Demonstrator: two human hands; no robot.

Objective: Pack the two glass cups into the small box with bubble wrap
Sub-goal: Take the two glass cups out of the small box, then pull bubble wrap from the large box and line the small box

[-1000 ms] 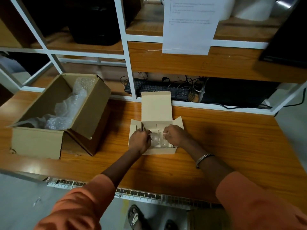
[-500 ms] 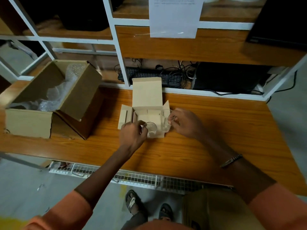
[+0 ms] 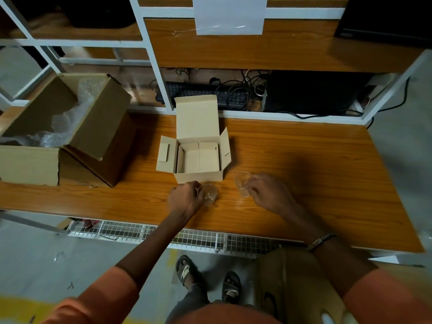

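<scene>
The small cardboard box (image 3: 198,177) stands open on the wooden table, its lid up and side flaps out, with only a cardboard insert inside. In front of it my left hand (image 3: 185,199) grips one clear glass cup (image 3: 210,194) at table level. To the right my right hand (image 3: 268,194) holds the second glass cup (image 3: 243,184) by its side, just off the box's front right corner. Bubble wrap (image 3: 63,122) lies inside the large open carton (image 3: 30,164) at the left.
A shelf unit with white posts (image 3: 152,57) rises behind the table. A black keyboard (image 3: 198,93) and tangled cables sit in the low shelf. A wire tray (image 3: 163,232) runs under the front edge. Another carton (image 3: 292,281) stands on the floor by my feet.
Both hands have lifted the two glass cups out of the small box and drawn them toward me, onto the table in front of it. The box now holds no cups.
</scene>
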